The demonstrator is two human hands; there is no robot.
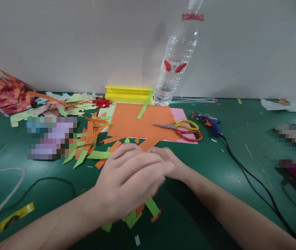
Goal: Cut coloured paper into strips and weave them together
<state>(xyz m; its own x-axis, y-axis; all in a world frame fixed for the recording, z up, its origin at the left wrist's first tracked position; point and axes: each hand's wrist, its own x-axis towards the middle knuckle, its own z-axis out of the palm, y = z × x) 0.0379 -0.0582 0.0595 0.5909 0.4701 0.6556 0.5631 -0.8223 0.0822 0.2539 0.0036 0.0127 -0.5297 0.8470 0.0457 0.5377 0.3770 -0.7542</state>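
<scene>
My left hand (128,180) lies over the middle of the green table, fingers together and blurred by motion, covering green and orange paper strips (148,208) that stick out below it. My right hand (167,161) meets it from the right, fingers curled and mostly hidden behind the left hand. What either hand grips is hidden. Just beyond them lie an orange paper sheet (134,121) and loose orange and green strips (90,139).
Red and yellow scissors (184,130) rest on a pink sheet (180,114). A blue glue gun (210,123) with a black cord lies to the right. A clear water bottle (175,62) and yellow paper stack (128,93) stand by the wall. Woven paper pieces (2,92) pile far left.
</scene>
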